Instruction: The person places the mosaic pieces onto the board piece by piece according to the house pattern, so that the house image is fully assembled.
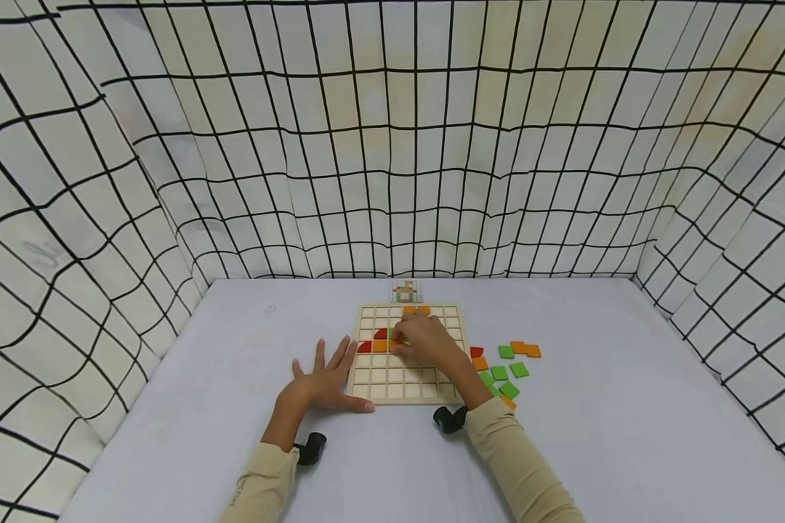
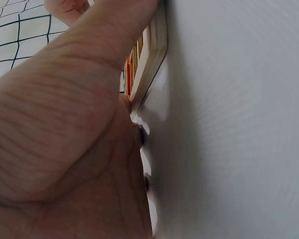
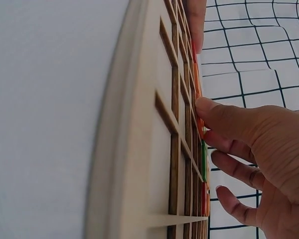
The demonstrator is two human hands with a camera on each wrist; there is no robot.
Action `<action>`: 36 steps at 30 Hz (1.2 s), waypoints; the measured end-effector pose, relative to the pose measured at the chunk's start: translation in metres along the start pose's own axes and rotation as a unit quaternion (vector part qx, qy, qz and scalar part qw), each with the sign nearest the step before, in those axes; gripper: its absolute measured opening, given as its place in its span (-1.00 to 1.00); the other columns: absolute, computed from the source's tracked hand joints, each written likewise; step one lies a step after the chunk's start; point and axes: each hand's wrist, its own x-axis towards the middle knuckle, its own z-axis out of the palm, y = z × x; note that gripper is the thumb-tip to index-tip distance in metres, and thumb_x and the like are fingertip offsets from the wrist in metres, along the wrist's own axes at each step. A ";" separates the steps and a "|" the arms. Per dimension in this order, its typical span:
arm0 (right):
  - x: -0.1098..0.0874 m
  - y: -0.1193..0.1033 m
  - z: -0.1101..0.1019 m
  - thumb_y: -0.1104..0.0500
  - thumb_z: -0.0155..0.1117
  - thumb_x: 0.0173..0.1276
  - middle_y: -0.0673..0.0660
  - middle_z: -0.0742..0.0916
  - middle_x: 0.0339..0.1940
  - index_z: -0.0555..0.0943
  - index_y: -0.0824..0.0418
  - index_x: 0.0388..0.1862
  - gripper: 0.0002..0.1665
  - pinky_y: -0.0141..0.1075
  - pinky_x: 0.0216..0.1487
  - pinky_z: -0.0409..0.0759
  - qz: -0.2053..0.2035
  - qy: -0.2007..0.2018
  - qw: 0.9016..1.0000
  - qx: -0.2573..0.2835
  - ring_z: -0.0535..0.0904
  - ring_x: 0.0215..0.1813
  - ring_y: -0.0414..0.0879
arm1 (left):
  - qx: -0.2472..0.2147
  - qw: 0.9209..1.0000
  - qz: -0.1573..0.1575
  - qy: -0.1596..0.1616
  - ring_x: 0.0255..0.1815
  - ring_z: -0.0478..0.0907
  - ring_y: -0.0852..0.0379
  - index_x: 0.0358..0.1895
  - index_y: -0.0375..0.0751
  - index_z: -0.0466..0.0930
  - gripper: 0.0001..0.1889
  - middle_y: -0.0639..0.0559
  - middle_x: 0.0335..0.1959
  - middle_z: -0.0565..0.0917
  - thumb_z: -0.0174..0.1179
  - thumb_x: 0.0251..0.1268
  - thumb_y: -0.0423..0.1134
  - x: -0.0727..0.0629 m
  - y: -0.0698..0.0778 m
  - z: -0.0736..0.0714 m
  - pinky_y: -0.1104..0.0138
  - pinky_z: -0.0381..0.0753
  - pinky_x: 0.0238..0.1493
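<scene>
- Square pale wooden grid board [image 1: 395,375], lower centre: compartments hold flat red, orange, green tiles [image 1: 379,346].
- Right hand [image 1: 428,341] pinches an orange tile [image 1: 395,346] there.
- Left hand [image 1: 323,385] spread at left edge.

The head camera looks forward and down from above, far enough back to catch the whole wooden board [image 1: 403,376], the white table [image 1: 628,407] and the line-gridded wall [image 1: 432,152] behind. The left wrist camera [image 1: 312,448] peers sideways, table at right, so close that the left hand [image 1: 323,381] blocks much; the board's edge, I think, shows past it. The right wrist camera [image 1: 448,420], also turned sideways, skims low across the board toward the right hand [image 1: 425,340]. Both wrist views share board and wall.
</scene>
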 end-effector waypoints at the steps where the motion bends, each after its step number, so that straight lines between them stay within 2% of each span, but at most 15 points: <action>1: 0.000 0.000 0.000 -0.10 0.38 0.27 -0.05 0.69 -0.12 0.73 0.01 -0.11 -0.70 -0.04 0.01 0.56 0.000 0.001 1.000 0.001 0.50 -0.08 -0.11 | -0.001 1.000 0.001 0.001 0.57 -0.57 -0.35 0.60 -0.03 -0.29 0.33 -0.02 0.64 -0.33 0.29 -0.12 0.49 0.000 0.000 0.000 -0.53 -0.41 0.26; 17: -0.002 0.002 -0.001 -0.11 0.38 0.27 -0.04 0.68 -0.11 0.73 0.00 -0.07 -0.67 -0.07 -0.02 0.56 0.008 -0.004 1.000 -0.001 0.49 -0.07 -0.11 | 0.000 1.000 0.005 0.000 0.57 -0.56 -0.35 0.60 -0.04 -0.29 0.33 -0.03 0.64 -0.33 0.30 -0.13 0.49 0.003 0.001 0.000 -0.54 -0.41 0.25; 24: -0.006 0.006 0.000 -0.12 0.37 0.28 -0.03 0.71 -0.03 0.74 0.01 -0.10 -0.68 -0.01 0.07 0.58 0.011 0.015 1.000 0.004 0.55 0.06 -0.07 | 0.000 1.000 0.000 0.000 0.57 -0.56 -0.36 0.60 -0.05 -0.28 0.34 -0.03 0.64 -0.32 0.30 -0.14 0.50 0.001 0.000 0.001 -0.54 -0.40 0.26; 29: -0.012 0.012 -0.001 -0.09 0.40 0.26 -0.04 0.72 -0.04 0.75 0.00 -0.16 -0.73 0.05 0.08 0.56 0.005 0.043 0.999 0.011 0.55 0.15 -0.04 | -0.003 1.000 0.000 0.003 0.57 -0.56 -0.36 0.60 -0.04 -0.28 0.34 -0.04 0.64 -0.32 0.31 -0.15 0.49 0.002 -0.001 0.002 -0.53 -0.42 0.25; 32: -0.017 0.015 -0.005 -0.05 0.42 0.26 -0.02 0.73 -0.06 0.75 0.03 -0.16 -0.75 0.03 0.03 0.58 0.003 0.055 0.998 0.022 0.57 0.10 -0.02 | -0.002 1.000 0.002 0.004 0.57 -0.55 -0.36 0.60 -0.04 -0.29 0.34 -0.03 0.64 -0.32 0.31 -0.14 0.49 0.001 -0.001 0.002 -0.53 -0.42 0.25; 36: -0.025 0.020 -0.011 -0.02 0.41 0.27 0.01 0.72 -0.09 0.74 0.07 -0.14 -0.74 0.00 -0.03 0.57 0.005 0.052 0.998 0.030 0.56 0.03 -0.02 | -0.005 1.000 0.004 0.006 0.57 -0.55 -0.36 0.60 -0.04 -0.28 0.33 -0.03 0.64 -0.31 0.32 -0.13 0.47 -0.001 0.000 0.001 -0.53 -0.42 0.26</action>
